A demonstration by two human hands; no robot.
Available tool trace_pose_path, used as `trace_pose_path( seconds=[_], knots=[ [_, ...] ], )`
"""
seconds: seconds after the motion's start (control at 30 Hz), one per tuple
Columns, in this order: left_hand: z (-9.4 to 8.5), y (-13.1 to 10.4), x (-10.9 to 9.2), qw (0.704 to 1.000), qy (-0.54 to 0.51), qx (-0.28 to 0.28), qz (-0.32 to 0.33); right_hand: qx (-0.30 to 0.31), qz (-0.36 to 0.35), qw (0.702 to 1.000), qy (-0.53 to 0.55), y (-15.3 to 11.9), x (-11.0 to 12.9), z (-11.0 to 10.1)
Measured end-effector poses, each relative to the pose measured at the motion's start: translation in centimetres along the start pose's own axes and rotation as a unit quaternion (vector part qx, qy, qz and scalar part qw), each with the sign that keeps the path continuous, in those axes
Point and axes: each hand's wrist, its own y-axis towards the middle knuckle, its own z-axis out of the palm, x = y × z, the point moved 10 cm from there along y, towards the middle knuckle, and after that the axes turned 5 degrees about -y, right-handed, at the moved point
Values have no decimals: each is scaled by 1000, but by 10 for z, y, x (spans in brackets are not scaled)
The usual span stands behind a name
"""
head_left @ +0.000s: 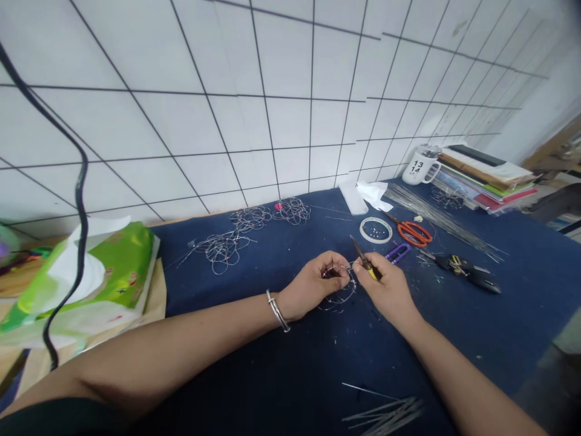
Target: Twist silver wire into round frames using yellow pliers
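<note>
Your left hand (313, 283) pinches a looped silver-wire piece with small pink beads (344, 295) between thumb and fingers, its loops spreading just below those fingertips. Your right hand (389, 292) grasps dark-nosed, yellow-gripped pliers (360, 249), its fingertips close beside the piece; I cannot tell whether they touch it. Just beyond your right fingers lie a purple-handled metal tool (399, 252) and a round white bead dish (363, 232); orange-handled scissors (414, 241) lie farther right.
</note>
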Motion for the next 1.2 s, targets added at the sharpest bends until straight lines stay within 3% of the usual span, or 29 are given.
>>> trace_pose_path(
  seconds=[0.37, 0.6, 1.2],
  knots=[
    [-3, 0, 2, 1000, -2, -2, 4, 45, 31, 990, 131, -1, -7, 3],
    [-10, -2, -4, 998, 7, -53, 20, 99, 42, 980, 167, -5, -8, 16],
    [-2, -7, -8, 997, 11, -51, 50, 71, 87, 962, 248, -14, -13, 22]
  ],
)
